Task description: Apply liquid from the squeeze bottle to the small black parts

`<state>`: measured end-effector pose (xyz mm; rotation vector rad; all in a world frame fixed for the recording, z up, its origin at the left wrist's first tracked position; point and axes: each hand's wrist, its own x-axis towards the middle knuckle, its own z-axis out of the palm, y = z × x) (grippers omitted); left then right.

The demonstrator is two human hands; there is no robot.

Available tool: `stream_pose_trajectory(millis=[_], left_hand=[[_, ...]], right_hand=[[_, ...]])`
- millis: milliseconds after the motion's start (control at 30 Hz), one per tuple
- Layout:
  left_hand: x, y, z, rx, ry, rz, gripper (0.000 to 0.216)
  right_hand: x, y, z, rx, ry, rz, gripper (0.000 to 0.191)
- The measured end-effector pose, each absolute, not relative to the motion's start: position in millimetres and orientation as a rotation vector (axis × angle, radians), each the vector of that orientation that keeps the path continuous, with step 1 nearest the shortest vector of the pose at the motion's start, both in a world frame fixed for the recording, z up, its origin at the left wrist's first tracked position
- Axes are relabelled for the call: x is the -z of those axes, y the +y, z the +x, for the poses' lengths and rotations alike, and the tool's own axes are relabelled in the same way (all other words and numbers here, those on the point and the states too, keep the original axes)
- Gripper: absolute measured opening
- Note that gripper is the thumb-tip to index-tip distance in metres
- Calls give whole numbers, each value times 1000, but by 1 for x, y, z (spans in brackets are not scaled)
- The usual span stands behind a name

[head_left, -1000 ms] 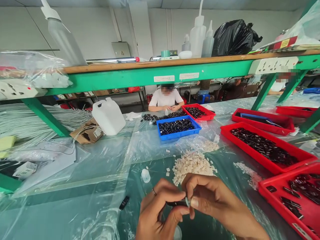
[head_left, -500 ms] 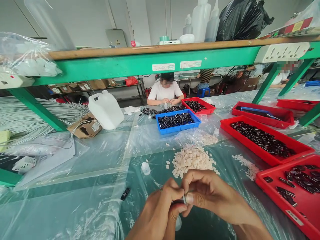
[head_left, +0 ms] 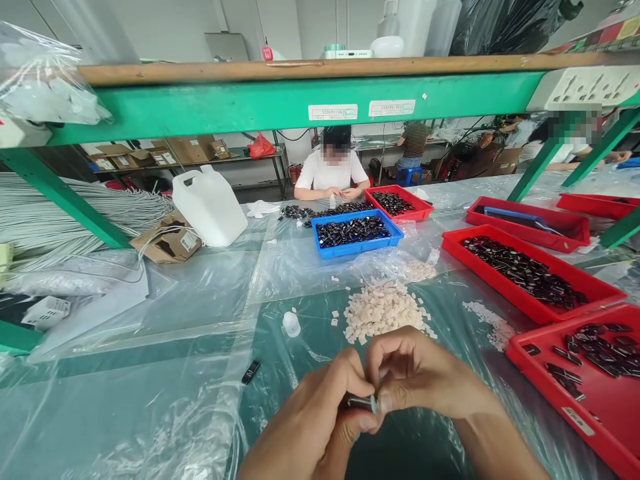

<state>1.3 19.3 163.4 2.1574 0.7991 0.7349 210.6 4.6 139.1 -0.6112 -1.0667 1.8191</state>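
Observation:
My left hand [head_left: 325, 407] pinches a small black casing [head_left: 359, 402], which has a pale piece at its right end. Thumb and index finger of my right hand [head_left: 420, 380] are pressed together at that pale end, and the other fingers curl in. Most of the casing is hidden by my fingers. Just beyond my hands lies a heap of small cream-coloured pieces [head_left: 385, 310]. A single black casing with white marks [head_left: 251, 372] rests on the plastic sheet to the left, and a small translucent cap [head_left: 291, 324] stands nearer the heap.
Red trays [head_left: 530, 365] of black casings line the right side. A blue tray [head_left: 360, 250] sits ahead, with a co-worker [head_left: 333, 167] across the table. A white jug [head_left: 210, 207] and carton [head_left: 167, 240] stand left. A green shelf beam [head_left: 225, 103] spans above.
The camera has tilted slightly, so the shelf and trays appear higher. Both hands stay together on the black casing, and more of its dark side and pale end shows.

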Motion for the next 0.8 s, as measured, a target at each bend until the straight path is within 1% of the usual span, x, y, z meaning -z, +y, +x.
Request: stream_pose_trajectory(millis=[167,400,533,800], left_hand=[[-164,17,3,-749,798,2111,8],[-162,16,2,-772,689,2146,12],[-162,17,3,-778,668,2176,16],[-159,18,7,-856,764,2257,12]], right_hand=[[-140,0,210,-1816,-1037,-628,13],[-151,-13,208,-1795,-1044,-660,15],[-155,-18,203,-1716,-1080,-711,18],[-154,-18,201,-1621,-1109,-809,27]])
